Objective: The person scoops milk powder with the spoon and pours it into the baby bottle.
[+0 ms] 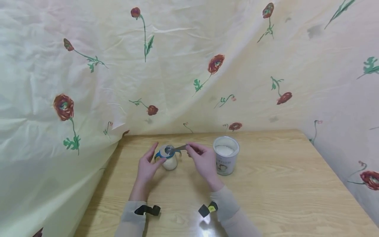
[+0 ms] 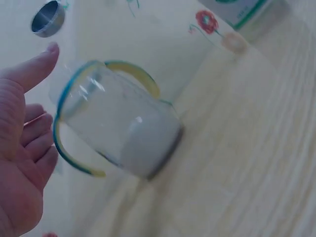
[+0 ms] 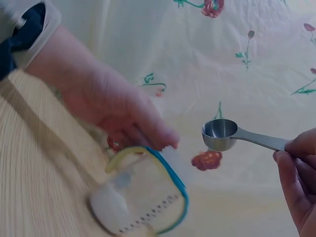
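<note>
A clear baby bottle [image 1: 170,163] with a blue ring and two curved yellow-blue handles stands on the table, with white contents in its lower part. Its mouth is uncapped. My left hand [image 1: 147,167] is beside the bottle's top, thumb and fingers spread; whether it touches the bottle I cannot tell. In my right hand [image 1: 203,161] I pinch the handle of a metal measuring spoon [image 3: 220,135], its bowl above the bottle's mouth. The spoon's bowl looks empty in the right wrist view. An open can [image 1: 225,163] of white powder stands right of my right hand.
The wooden table [image 1: 281,184] runs back to a flower-printed cloth [image 1: 177,75] that hangs behind it and along both sides. Black straps with small devices sit on both wrists.
</note>
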A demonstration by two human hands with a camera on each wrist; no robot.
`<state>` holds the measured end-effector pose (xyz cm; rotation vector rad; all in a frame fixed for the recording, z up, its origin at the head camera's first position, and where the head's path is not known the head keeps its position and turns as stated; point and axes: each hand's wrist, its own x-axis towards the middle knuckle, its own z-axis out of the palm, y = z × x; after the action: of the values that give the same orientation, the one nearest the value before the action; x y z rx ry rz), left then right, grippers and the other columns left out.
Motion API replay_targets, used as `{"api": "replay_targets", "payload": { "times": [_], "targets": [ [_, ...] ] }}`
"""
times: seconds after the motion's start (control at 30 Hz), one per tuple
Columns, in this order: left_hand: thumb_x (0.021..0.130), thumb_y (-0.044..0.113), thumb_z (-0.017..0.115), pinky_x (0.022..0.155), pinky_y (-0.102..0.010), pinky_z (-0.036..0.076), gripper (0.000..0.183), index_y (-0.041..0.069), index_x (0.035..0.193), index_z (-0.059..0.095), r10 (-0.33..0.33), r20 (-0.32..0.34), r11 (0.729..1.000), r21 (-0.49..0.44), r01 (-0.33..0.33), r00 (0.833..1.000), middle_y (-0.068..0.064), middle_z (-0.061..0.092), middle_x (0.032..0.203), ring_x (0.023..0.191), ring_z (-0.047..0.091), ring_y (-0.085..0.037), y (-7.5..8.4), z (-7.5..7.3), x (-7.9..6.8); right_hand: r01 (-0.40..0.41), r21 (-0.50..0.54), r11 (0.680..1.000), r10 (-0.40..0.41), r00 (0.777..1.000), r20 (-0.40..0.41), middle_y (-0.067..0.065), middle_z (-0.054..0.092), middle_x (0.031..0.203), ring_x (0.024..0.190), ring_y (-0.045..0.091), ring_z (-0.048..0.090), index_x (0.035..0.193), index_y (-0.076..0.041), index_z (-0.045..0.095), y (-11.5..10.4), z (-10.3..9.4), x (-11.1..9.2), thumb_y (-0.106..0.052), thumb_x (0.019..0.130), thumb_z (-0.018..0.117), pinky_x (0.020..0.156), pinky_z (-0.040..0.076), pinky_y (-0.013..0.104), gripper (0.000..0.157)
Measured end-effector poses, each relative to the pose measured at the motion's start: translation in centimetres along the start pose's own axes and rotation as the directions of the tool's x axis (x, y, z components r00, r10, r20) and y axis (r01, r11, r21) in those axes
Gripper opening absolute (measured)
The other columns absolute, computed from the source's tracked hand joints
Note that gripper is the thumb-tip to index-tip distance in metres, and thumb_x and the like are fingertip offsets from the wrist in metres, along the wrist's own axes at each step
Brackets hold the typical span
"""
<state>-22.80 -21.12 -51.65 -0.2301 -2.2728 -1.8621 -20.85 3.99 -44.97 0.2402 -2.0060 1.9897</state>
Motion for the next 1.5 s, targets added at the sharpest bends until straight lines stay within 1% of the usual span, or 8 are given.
{"api": "replay_targets", "payload": {
  "times": [0.23, 0.47, 0.7, 0.87, 1.07, 1.23, 1.4, 1.5],
  "targets": [
    [0.096, 0.015, 0.084, 0.130, -0.050, 0.025, 0.072, 0.011, 0.159, 0.051, 0.165, -0.064, 0.986, 0.021, -0.164, 0.984, -0.007, 0.043, 0.168, 0.157, 0.035, -0.026, 2.8, 1.3, -0.2, 0.091, -0.035, 0.995, -0.092, 0.995, -0.034, 0.015, 0.080, 0.093, 0.075, 0.017, 0.075, 0.109, 0.001, 0.081, -1.0, -4.2, -0.4, -0.004, 0.096, 0.079, 0.070, 0.065, 0.026, 0.013],
    [0.095, 0.009, 0.082, 0.126, -0.061, 0.028, 0.069, 0.008, 0.157, 0.053, 0.322, -0.011, 0.945, 0.060, -0.321, 0.947, -0.008, 0.045, 0.166, 0.156, 0.037, -0.032, 5.4, 4.0, -0.1, 0.080, -0.029, 0.996, -0.083, 0.991, -0.101, 0.005, 0.080, 0.098, 0.079, 0.012, 0.074, 0.112, 0.005, 0.079, -1.6, -9.3, -0.3, -0.003, 0.098, 0.078, 0.074, 0.064, 0.023, 0.016],
    [0.101, 0.018, 0.077, 0.126, -0.063, 0.028, 0.066, 0.011, 0.160, 0.050, 0.263, 0.087, 0.958, 0.099, -0.271, 0.961, -0.004, 0.043, 0.167, 0.155, 0.038, -0.033, 6.0, 7.9, -0.3, 0.069, -0.092, 0.993, -0.087, 0.975, -0.204, -0.008, 0.081, 0.095, 0.077, 0.010, 0.074, 0.112, 0.004, 0.080, -1.4, -13.4, 0.0, -0.008, 0.100, 0.078, 0.073, 0.063, 0.021, 0.018],
    [0.103, 0.034, 0.074, 0.126, -0.054, 0.031, 0.069, 0.013, 0.163, 0.046, 0.179, 0.187, 0.970, 0.129, -0.205, 0.966, -0.001, 0.040, 0.168, 0.155, 0.038, -0.029, 5.5, 10.9, -0.5, 0.103, -0.158, 0.982, -0.140, 0.960, -0.241, -0.012, 0.080, 0.093, 0.074, 0.006, 0.073, 0.109, 0.005, 0.081, -1.2, -15.2, 0.5, -0.004, 0.099, 0.077, 0.071, 0.063, 0.019, 0.014],
    [0.101, 0.036, 0.076, 0.129, -0.047, 0.028, 0.075, 0.014, 0.165, 0.042, 0.135, 0.267, 0.974, 0.143, -0.178, 0.954, 0.002, 0.038, 0.170, 0.156, 0.036, -0.023, 4.9, 13.9, -0.6, 0.208, -0.244, 0.947, -0.262, 0.940, -0.219, 0.013, 0.081, 0.094, 0.072, 0.006, 0.074, 0.107, 0.005, 0.081, -1.2, -16.4, 0.8, 0.002, 0.097, 0.078, 0.066, 0.061, 0.016, 0.011],
    [0.100, 0.044, 0.076, 0.129, -0.050, 0.025, 0.083, 0.018, 0.168, 0.036, 0.087, 0.302, 0.982, 0.132, -0.133, 0.949, 0.006, 0.032, 0.172, 0.158, 0.031, -0.023, 4.6, 15.8, -0.5, 0.325, -0.389, 0.862, -0.408, 0.900, -0.152, 0.019, 0.080, 0.094, 0.073, -0.002, 0.071, 0.103, 0.003, 0.082, -0.8, -17.2, 1.1, 0.008, 0.092, 0.079, 0.067, 0.057, 0.010, 0.013],
    [0.095, 0.052, 0.078, 0.129, -0.051, 0.025, 0.093, 0.027, 0.170, 0.029, 0.059, 0.313, 0.988, 0.119, -0.101, 0.948, 0.008, 0.026, 0.174, 0.160, 0.027, -0.023, 3.9, 17.4, -0.2, 0.489, -0.553, 0.674, -0.578, 0.816, 0.017, 0.013, 0.081, 0.095, 0.073, 0.012, 0.074, 0.100, 0.000, 0.083, -0.3, -17.8, 1.6, 0.011, 0.087, 0.081, 0.076, 0.054, 0.006, 0.017],
    [0.093, 0.053, 0.080, 0.129, -0.049, 0.025, 0.097, 0.027, 0.170, 0.028, 0.053, 0.317, 0.991, 0.102, -0.090, 0.947, 0.007, 0.026, 0.174, 0.160, 0.027, -0.022, 3.6, 18.3, 0.0, 0.569, -0.591, 0.572, -0.623, 0.770, 0.138, 0.014, 0.081, 0.095, 0.072, 0.024, 0.076, 0.101, 0.000, 0.083, 0.1, -17.9, 1.9, 0.011, 0.084, 0.081, 0.073, 0.060, 0.016, 0.020]
  ]
}}
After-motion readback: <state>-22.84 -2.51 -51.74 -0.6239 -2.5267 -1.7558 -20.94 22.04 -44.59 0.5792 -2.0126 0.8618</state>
